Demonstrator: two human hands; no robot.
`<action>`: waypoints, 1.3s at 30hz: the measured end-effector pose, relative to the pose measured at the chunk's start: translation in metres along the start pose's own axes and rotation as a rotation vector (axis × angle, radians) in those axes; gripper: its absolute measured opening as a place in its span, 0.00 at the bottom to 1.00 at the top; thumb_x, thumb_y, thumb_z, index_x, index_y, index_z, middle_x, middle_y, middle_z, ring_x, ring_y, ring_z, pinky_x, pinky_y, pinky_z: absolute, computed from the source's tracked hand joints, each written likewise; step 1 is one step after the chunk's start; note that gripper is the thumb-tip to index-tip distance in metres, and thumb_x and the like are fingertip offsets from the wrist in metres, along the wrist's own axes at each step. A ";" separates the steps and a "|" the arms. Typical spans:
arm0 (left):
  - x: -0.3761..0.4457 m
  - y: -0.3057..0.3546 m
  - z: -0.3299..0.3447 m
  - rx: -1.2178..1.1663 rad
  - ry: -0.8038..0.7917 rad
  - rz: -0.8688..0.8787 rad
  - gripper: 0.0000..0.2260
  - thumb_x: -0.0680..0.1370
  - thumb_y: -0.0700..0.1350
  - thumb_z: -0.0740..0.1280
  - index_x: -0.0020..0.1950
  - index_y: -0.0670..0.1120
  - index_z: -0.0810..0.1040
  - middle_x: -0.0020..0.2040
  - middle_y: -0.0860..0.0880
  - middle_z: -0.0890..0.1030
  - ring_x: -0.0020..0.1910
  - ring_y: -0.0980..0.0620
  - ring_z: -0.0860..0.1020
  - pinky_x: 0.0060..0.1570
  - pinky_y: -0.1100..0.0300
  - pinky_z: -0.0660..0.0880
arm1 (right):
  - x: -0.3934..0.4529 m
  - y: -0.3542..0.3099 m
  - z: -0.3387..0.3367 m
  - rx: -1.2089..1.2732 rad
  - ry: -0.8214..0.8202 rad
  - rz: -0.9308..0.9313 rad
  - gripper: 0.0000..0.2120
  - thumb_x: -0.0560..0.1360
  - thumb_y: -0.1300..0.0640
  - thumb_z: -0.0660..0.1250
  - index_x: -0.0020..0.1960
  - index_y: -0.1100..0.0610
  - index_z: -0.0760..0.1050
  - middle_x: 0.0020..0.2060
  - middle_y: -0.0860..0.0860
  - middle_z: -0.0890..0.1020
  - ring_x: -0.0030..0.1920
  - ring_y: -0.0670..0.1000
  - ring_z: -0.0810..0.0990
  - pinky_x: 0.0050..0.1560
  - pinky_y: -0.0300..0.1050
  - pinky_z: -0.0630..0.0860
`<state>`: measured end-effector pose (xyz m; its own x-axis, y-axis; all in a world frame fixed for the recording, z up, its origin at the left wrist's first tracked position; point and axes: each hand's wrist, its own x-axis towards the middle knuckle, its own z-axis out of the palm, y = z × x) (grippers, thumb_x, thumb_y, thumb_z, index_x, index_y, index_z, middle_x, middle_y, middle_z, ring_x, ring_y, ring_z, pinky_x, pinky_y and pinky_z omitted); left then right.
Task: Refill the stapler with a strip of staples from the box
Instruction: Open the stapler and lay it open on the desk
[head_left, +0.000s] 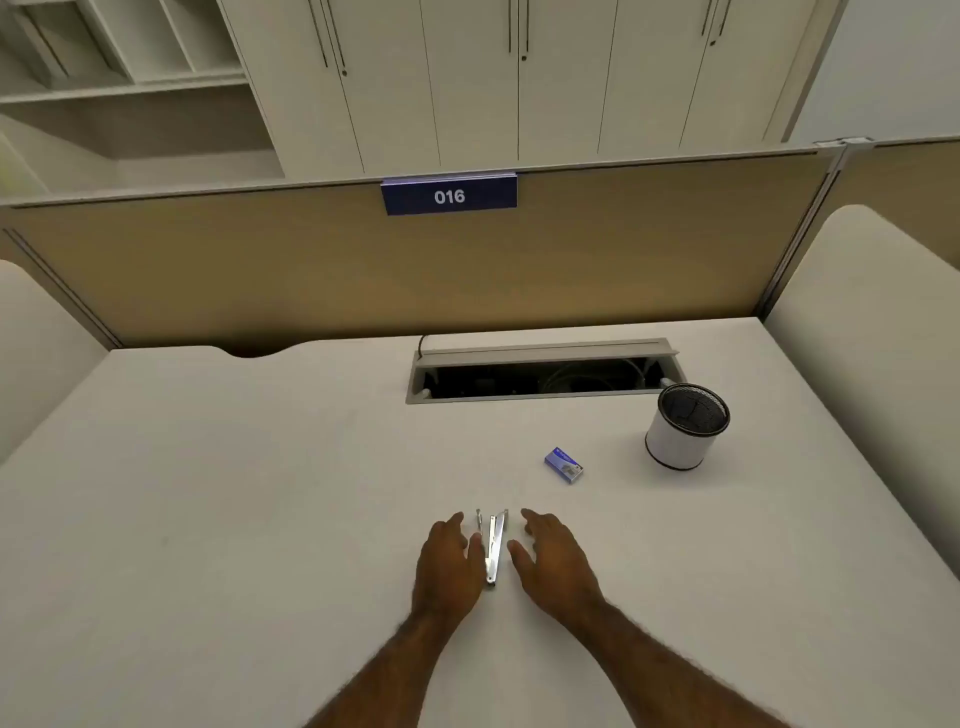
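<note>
Bright metal stapler (492, 545), swung open into a narrow V, flat on the desk (260, 493) between both hands; likely stiff, light, slick, best pinched along the sides near the hinge; staple box (564, 465) up and right, closed, probably feather-light card. Left hand (449, 564) loose, thumb touching the stapler; right hand (550, 558) spread, grasping nothing, just beside it; forearms angled inward.

The left hand (451, 558) covers part of the stapler's (493, 545) left arm, the box (564, 465) print is too small to read, and both forearms are cut off by the bottom edge.
</note>
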<state>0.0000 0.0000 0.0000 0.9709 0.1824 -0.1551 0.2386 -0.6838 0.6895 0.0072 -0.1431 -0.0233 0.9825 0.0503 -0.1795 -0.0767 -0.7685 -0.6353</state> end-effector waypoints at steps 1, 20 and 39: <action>0.004 -0.001 0.003 -0.019 -0.006 -0.022 0.21 0.79 0.46 0.62 0.71 0.41 0.69 0.55 0.43 0.80 0.54 0.48 0.77 0.56 0.61 0.71 | 0.004 0.000 0.001 0.034 0.000 0.019 0.25 0.79 0.47 0.60 0.74 0.53 0.62 0.67 0.50 0.72 0.64 0.49 0.72 0.65 0.43 0.69; -0.015 0.012 0.028 -0.249 0.136 -0.227 0.07 0.75 0.44 0.68 0.40 0.42 0.80 0.34 0.49 0.83 0.35 0.49 0.81 0.39 0.54 0.79 | -0.006 -0.001 0.016 0.129 0.008 0.008 0.15 0.81 0.49 0.55 0.64 0.52 0.71 0.56 0.51 0.79 0.55 0.51 0.78 0.61 0.49 0.74; -0.076 0.039 0.017 -1.038 -0.194 -0.418 0.19 0.82 0.52 0.57 0.52 0.40 0.82 0.49 0.39 0.85 0.52 0.44 0.83 0.54 0.49 0.79 | -0.052 -0.032 0.008 0.392 0.163 0.138 0.25 0.78 0.35 0.52 0.38 0.50 0.77 0.33 0.45 0.83 0.38 0.43 0.81 0.42 0.41 0.77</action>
<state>-0.0638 -0.0529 0.0265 0.8273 0.0847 -0.5554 0.5008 0.3370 0.7973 -0.0432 -0.1157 0.0003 0.9702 -0.1610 -0.1813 -0.2363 -0.4592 -0.8563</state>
